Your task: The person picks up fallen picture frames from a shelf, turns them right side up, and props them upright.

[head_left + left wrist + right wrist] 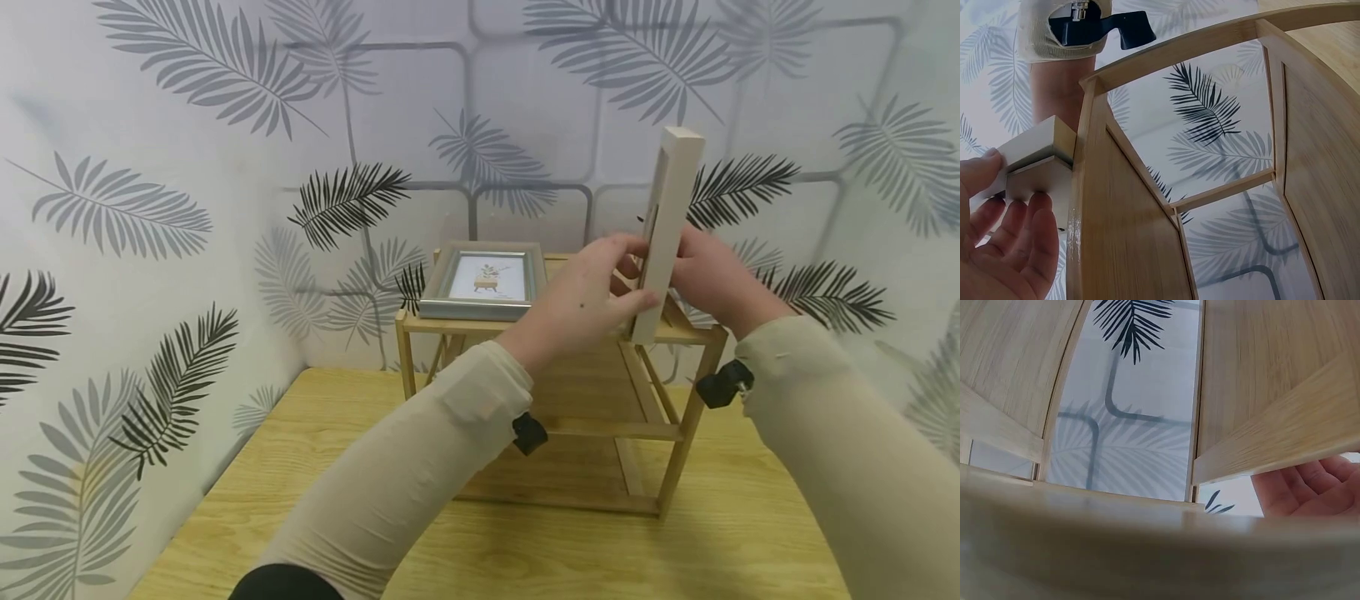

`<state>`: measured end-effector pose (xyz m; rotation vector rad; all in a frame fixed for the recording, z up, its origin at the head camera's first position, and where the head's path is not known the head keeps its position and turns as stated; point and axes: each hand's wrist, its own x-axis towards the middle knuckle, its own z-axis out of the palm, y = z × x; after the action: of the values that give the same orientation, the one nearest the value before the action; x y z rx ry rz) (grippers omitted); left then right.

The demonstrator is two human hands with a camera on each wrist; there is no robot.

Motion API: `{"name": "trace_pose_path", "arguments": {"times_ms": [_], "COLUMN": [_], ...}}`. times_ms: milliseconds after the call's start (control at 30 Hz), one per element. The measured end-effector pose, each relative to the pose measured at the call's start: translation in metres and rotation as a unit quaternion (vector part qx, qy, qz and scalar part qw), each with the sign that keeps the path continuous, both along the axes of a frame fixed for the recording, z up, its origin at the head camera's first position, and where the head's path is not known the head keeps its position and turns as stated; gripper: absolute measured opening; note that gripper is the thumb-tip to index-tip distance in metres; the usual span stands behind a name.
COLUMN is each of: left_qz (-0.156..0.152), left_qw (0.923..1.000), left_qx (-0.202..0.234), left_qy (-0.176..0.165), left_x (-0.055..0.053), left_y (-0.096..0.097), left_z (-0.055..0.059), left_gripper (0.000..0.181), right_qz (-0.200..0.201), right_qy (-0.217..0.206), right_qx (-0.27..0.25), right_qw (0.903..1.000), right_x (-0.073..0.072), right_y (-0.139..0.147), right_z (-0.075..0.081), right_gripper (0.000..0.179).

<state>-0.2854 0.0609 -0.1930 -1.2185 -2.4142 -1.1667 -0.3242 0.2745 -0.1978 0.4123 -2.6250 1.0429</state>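
A white picture frame (663, 242) stands upright on edge at the right end of a wooden rack's top (678, 329), its narrow side facing me. My left hand (581, 292) grips its lower part from the left, thumb on the near edge. In the left wrist view, the bent fingers of the left hand (1013, 244) lie against a flat piece at the frame's back (1041, 184). From the right side my right hand (712, 271) holds the frame; its fingertips are hidden behind it. A silver-grey picture frame (480, 310) with a plant picture lies flat on the rack's left.
The rack has a lower shelf (577, 392) and slim legs (693, 433), and stands on a wood-grain table (525, 554). Right behind it is a wall covering (420, 92) with a leaf pattern. A rack rail (1147, 544) fills the right wrist view's foreground.
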Motion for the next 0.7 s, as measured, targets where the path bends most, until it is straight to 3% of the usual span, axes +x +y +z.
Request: {"name": "trace_pose_path", "arguments": {"times_ms": [300, 467, 700], "left_qz": [-0.011, -0.022, -0.029], "left_qw": [0.9999, 0.9997, 0.9990], "left_qx": [-0.001, -0.002, -0.030], "left_qy": [-0.002, -0.006, 0.017], "left_x": [0.0001, 0.0001, -0.0007], "left_y": [-0.0032, -0.0064, -0.0101], "left_z": [-0.0018, -0.0029, -0.0036], "left_gripper": [0.054, 0.055, 0.057], "right_qz": [-0.004, -0.004, -0.003], "right_qy": [0.040, 0.041, 0.040], "right_qx": [0.038, 0.054, 0.048], "right_qw": [0.9985, 0.9977, 0.9980], "right_x": [-0.0026, -0.0040, -0.0045], "right_y": [-0.0025, -0.0027, -0.0028], "right_z": [0.0005, 0.0009, 0.0005], "right_gripper": [0.026, 0.029, 0.025]}}
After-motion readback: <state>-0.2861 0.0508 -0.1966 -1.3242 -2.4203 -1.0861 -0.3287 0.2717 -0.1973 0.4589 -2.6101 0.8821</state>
